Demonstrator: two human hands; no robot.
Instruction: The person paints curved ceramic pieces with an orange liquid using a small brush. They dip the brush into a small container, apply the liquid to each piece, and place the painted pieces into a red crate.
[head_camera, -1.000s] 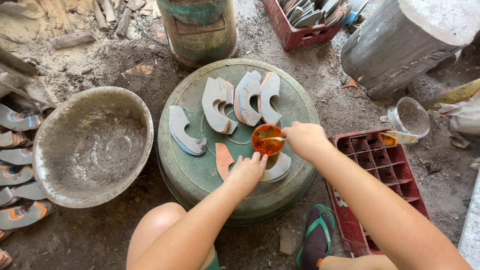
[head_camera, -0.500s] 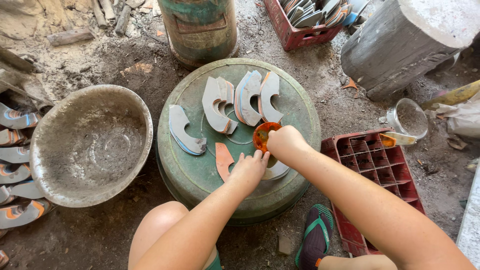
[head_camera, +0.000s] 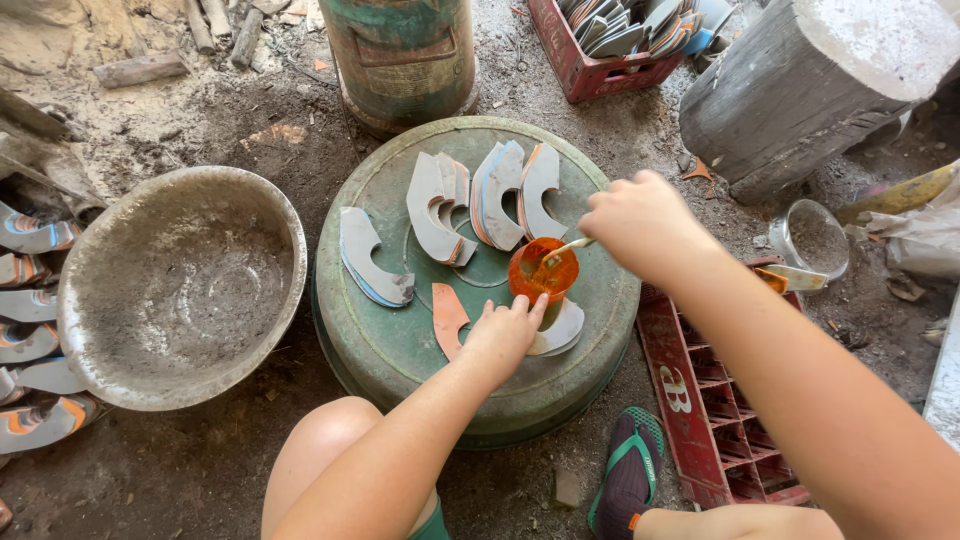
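Seen from the head camera, a person sits low over an upturned green basin (head_camera: 400, 350) that serves as a workbench on a dirt floor. The right hand (head_camera: 640, 225) is clenched around the handle of a thin brush or stick (head_camera: 565, 248), whose tip dips into a small orange cup (head_camera: 543, 272) at the middle of the basin, apparently holding glue or paint; the handle runs from the cup up and to the right into the closed fingers. The left hand (head_camera: 505, 335) lies flat just near of the cup, fingers spread and released, pressing down on a pale curved sole piece (head_camera: 560, 330) that shows to the right of the palm, likely to keep it from sliding; the fingertips (head_camera: 518, 305) touch or nearly touch the cup's near edge. An orange-faced cut piece (head_camera: 447, 318) lies just left of that hand. Farther off, grey curved pieces (head_camera: 490, 195) overlap in a row on the far half of the basin, and one more (head_camera: 365, 258) lies apart to the left, seemingly laid out within easy reach. Left of the basin stands a wide empty metal bowl (head_camera: 180, 290); a red crate (head_camera: 700, 380) sits on the right, beside a sandalled foot (head_camera: 630, 480). A second red crate (head_camera: 610, 50) of stacked pieces stands at the far right, near a green drum (head_camera: 400, 55).
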